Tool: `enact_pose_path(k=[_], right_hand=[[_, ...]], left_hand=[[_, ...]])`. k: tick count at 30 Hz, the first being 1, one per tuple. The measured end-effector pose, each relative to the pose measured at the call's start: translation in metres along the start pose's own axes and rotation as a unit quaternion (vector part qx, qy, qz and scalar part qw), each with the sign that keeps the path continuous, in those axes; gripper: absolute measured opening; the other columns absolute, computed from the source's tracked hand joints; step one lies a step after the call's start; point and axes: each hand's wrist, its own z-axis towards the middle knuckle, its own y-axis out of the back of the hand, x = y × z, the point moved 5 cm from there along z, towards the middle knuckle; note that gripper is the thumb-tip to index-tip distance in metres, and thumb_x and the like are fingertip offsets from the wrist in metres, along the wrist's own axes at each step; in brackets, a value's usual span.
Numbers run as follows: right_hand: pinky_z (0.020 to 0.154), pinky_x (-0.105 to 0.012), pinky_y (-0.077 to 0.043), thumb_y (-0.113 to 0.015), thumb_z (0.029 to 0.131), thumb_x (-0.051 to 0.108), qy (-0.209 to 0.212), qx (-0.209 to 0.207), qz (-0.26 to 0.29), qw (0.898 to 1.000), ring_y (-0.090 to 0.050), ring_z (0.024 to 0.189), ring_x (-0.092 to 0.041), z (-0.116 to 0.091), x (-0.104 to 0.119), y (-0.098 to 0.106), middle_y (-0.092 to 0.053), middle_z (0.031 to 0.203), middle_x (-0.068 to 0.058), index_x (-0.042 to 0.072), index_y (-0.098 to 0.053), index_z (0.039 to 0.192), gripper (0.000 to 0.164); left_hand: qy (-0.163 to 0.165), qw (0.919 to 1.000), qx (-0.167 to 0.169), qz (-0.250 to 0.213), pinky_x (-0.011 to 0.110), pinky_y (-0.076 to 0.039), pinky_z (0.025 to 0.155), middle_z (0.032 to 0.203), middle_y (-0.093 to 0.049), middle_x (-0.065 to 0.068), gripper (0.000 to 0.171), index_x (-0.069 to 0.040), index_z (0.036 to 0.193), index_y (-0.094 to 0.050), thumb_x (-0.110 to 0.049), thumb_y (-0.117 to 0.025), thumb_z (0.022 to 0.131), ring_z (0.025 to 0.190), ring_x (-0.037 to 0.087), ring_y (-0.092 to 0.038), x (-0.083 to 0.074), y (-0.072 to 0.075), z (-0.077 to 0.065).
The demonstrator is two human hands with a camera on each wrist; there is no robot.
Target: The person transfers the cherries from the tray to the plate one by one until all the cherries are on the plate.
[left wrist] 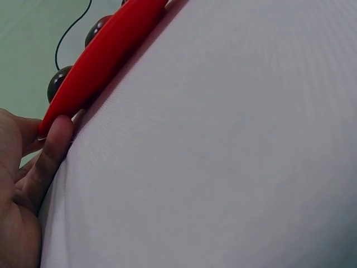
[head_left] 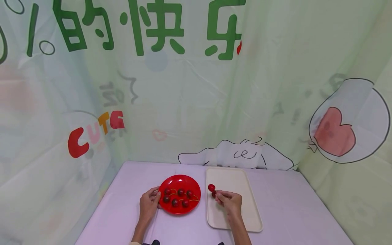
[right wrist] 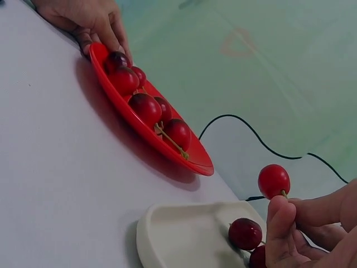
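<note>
My left hand (head_left: 149,203) grips the left rim of a round red plate (head_left: 180,212), thumb above and fingers beneath. In the left wrist view the plate (left wrist: 106,61) appears edge-on, one side tipped up off the white cloth. Several dark red cherries (head_left: 175,202) with stems lie on it. Over the cream tray (head_left: 235,180), my right hand (head_left: 230,203) pinches a bright red cherry (right wrist: 274,181) by its stem between thumb and finger. Lower down, two darker cherries (right wrist: 245,233) show against the tray, one partly hidden behind the fingers.
The rectangular tray's low raised rim (right wrist: 146,240) stands just right of the plate. A pale cloth covers the table (head_left: 284,204). Printed curtains (head_left: 196,102) hang close behind the table and along both sides.
</note>
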Motion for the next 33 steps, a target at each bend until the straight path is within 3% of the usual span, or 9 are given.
enact_pose_path(k=[12,27,33], right_hand=[[0.063,-0.018,-0.062,-0.072,0.096,-0.014,0.010,0.029,-0.009,1.000,-0.072,0.066,-0.007,-0.003,0.002,-0.015,-0.082,0.086,-0.016,-0.027,-0.070,0.115,0.023],[0.060,-0.020,-0.063,-0.075,0.093,-0.014,-0.001,0.022,-0.007,1.000,-0.073,0.063,-0.010,0.000,-0.007,-0.025,-0.081,0.080,-0.017,-0.024,-0.073,0.112,0.021],[0.063,-0.020,-0.065,-0.076,0.094,-0.011,-0.007,0.027,-0.018,0.999,-0.075,0.065,-0.011,-0.002,-0.007,-0.031,-0.081,0.085,-0.019,-0.021,-0.074,0.113,0.022]], left_hand=[[0.017,0.9998,0.003,0.006,0.017,-0.059,0.059,0.115,-0.077,0.026,0.033,0.000,0.140,-0.070,-0.007,-0.067,0.108,0.054,0.010,-0.067,0.005,0.000,0.004],[0.018,0.9998,0.010,0.004,0.017,-0.058,0.056,0.117,-0.077,0.027,0.034,0.003,0.140,-0.069,-0.007,-0.068,0.107,0.053,0.009,-0.066,-0.003,0.000,-0.001],[0.029,0.9994,0.007,0.017,0.018,-0.059,0.057,0.116,-0.076,0.026,0.033,0.001,0.141,-0.069,-0.006,-0.066,0.108,0.055,0.012,-0.068,0.001,-0.002,0.001]])
